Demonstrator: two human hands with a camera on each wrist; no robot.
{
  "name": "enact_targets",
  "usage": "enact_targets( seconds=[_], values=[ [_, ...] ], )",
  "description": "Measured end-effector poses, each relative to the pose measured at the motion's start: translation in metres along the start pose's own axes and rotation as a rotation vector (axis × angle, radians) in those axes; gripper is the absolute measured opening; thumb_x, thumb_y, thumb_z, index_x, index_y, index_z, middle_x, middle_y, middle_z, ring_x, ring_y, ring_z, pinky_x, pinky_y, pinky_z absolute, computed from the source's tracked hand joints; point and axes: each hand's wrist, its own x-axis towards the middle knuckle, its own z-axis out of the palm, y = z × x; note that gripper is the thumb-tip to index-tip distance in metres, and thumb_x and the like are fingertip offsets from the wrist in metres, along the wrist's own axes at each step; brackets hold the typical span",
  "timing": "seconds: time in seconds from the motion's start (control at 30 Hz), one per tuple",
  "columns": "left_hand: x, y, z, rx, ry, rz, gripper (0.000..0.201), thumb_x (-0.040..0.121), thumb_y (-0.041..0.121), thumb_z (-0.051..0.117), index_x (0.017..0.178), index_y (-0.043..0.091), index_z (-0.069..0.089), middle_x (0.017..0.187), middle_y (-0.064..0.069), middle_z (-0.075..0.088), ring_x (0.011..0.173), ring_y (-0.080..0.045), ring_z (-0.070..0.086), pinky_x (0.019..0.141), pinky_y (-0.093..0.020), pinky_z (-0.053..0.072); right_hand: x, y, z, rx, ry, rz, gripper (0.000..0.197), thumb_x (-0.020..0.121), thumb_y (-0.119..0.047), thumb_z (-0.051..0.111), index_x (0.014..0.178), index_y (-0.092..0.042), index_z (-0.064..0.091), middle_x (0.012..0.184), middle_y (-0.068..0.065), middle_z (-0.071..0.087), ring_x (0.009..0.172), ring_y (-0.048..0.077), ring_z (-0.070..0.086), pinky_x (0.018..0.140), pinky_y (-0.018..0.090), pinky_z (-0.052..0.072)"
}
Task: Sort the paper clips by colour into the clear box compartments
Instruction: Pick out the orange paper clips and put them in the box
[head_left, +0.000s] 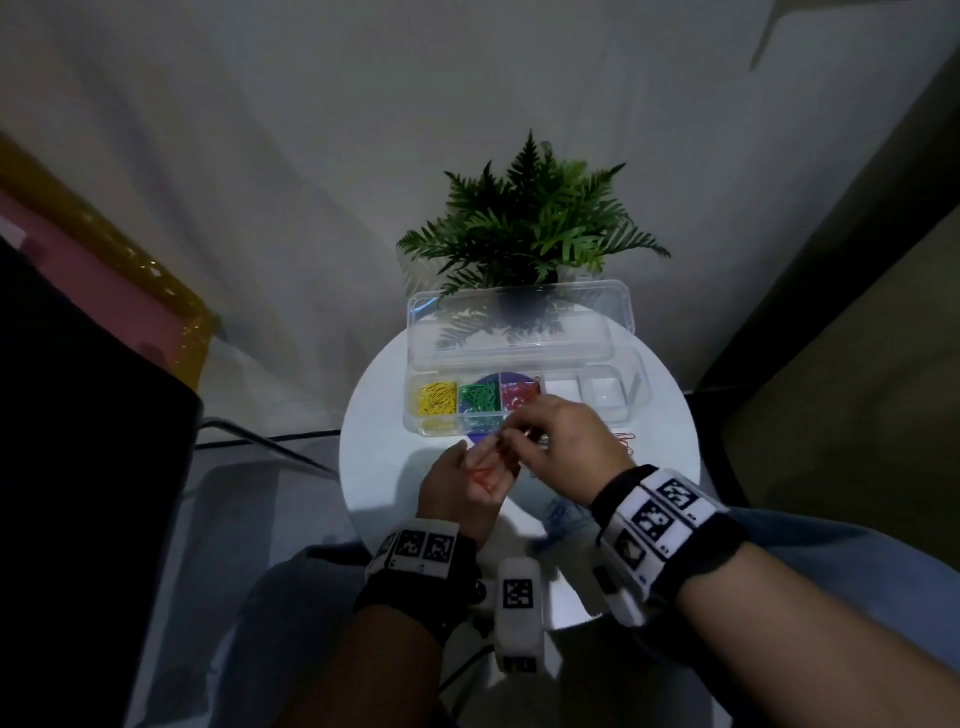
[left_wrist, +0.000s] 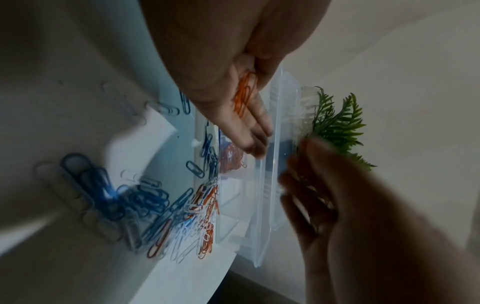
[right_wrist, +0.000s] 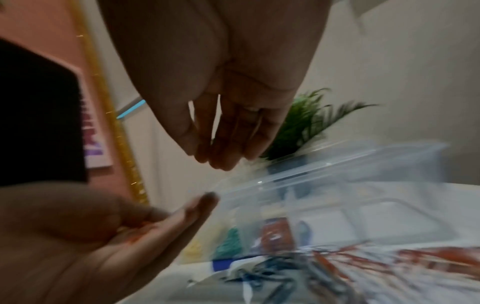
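The clear box (head_left: 613, 402) stands open on the round white table (head_left: 379, 467); its compartments hold yellow clips (head_left: 436, 399), green clips (head_left: 479, 400) and red clips (head_left: 519, 395). My left hand (head_left: 480, 467) lies palm up in front of the box with straight fingers, and several orange clips (left_wrist: 244, 92) rest on the palm. My right hand (head_left: 540, 431) hovers over the left fingertips, thumb and fingertips (right_wrist: 207, 154) drawn close together and pointing down. No clip shows between them, and the picture is blurred.
A loose pile of blue, white and orange clips (left_wrist: 182, 216) lies on the table near my right wrist, with a few orange ones (head_left: 626, 441) right of the box. The box's lid (head_left: 519, 322) stands up behind it, and a potted fern (head_left: 530, 223) behind that.
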Motion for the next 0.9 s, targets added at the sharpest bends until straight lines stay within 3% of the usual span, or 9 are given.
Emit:
enact_targets(
  seconds=[0.07,0.17,0.3,0.37,0.47,0.6,0.73,0.8,0.9],
  values=[
    [0.000,-0.003,0.004,0.094,0.032,0.003,0.042,0.100,0.022,0.025,0.102,-0.005,0.057,0.097,-0.016,0.058,0.105,-0.024,0.054,0.098,-0.030,0.039,-0.005,0.024,-0.015,-0.061,0.034,0.156,0.017,0.085,-0.016,0.059,0.094,-0.009,0.071,0.094,0.011,0.068,0.088,0.026,0.063,0.079,0.029,0.045],
    [0.004,-0.009,0.004,0.071,-0.012,-0.006,0.033,0.097,0.016,0.028,0.084,-0.003,0.053,0.088,-0.013,0.053,0.090,-0.022,0.054,0.110,-0.031,0.032,-0.015,0.070,-0.028,-0.173,-0.015,0.367,0.019,0.087,-0.017,0.057,0.098,-0.009,0.070,0.102,0.013,0.067,0.097,0.029,0.062,0.084,0.030,0.044],
    [0.007,-0.016,0.006,0.091,-0.095,-0.019,0.008,0.080,0.011,0.043,0.076,0.007,0.048,0.079,-0.011,0.049,0.072,-0.020,0.046,0.070,-0.029,0.040,-0.027,0.101,-0.028,-0.205,-0.099,0.506,0.021,0.088,-0.020,0.056,0.103,-0.017,0.070,0.108,0.010,0.064,0.105,0.028,0.059,0.087,0.030,0.045],
    [0.010,-0.019,0.002,0.144,-0.034,-0.012,0.023,0.087,0.013,0.041,0.074,0.000,0.055,0.078,-0.014,0.062,0.076,-0.021,0.058,0.069,-0.023,0.050,-0.031,0.104,-0.024,-0.208,-0.109,0.511,0.023,0.087,-0.021,0.056,0.104,-0.022,0.070,0.111,0.004,0.062,0.107,0.024,0.059,0.088,0.027,0.044],
    [0.010,-0.017,0.000,0.154,-0.010,0.023,0.051,0.095,0.019,0.037,0.068,-0.003,0.073,0.077,-0.017,0.072,0.070,-0.025,0.072,0.065,-0.029,0.057,-0.036,0.102,-0.012,-0.213,-0.146,0.459,0.025,0.086,-0.020,0.055,0.105,-0.026,0.071,0.114,0.001,0.060,0.109,0.023,0.058,0.091,0.026,0.044],
    [0.009,-0.015,0.000,0.143,-0.038,0.025,0.055,0.097,0.021,0.035,0.065,-0.002,0.074,0.078,-0.016,0.073,0.067,-0.024,0.072,0.061,-0.031,0.057,-0.039,0.092,-0.001,-0.177,-0.173,0.362,0.025,0.087,-0.021,0.053,0.103,-0.028,0.072,0.108,0.001,0.059,0.104,0.020,0.058,0.090,0.027,0.045],
    [0.008,-0.014,-0.001,0.128,-0.040,0.022,0.052,0.098,0.022,0.034,0.074,-0.003,0.072,0.077,-0.017,0.072,0.066,-0.025,0.072,0.060,-0.031,0.057,-0.025,0.101,-0.014,-0.135,-0.017,0.500,0.023,0.088,-0.020,0.055,0.106,-0.017,0.069,0.109,0.010,0.062,0.105,0.027,0.059,0.089,0.030,0.045],
    [0.008,-0.014,-0.001,0.118,-0.038,0.018,0.050,0.098,0.022,0.034,0.078,-0.004,0.071,0.077,-0.017,0.072,0.066,-0.025,0.072,0.060,-0.031,0.057,-0.020,0.108,-0.018,-0.167,-0.019,0.572,0.026,0.089,-0.023,0.055,0.112,-0.016,0.066,0.114,0.011,0.061,0.109,0.028,0.057,0.089,0.031,0.044],
    [0.008,-0.012,-0.001,0.098,-0.059,0.020,0.058,0.098,0.022,0.034,0.065,-0.003,0.074,0.076,-0.017,0.072,0.065,-0.025,0.072,0.058,-0.031,0.057,-0.018,0.111,-0.014,-0.216,-0.095,0.591,0.030,0.088,-0.030,0.058,0.114,-0.018,0.064,0.115,0.009,0.058,0.111,0.027,0.055,0.089,0.032,0.044]
  ],
)
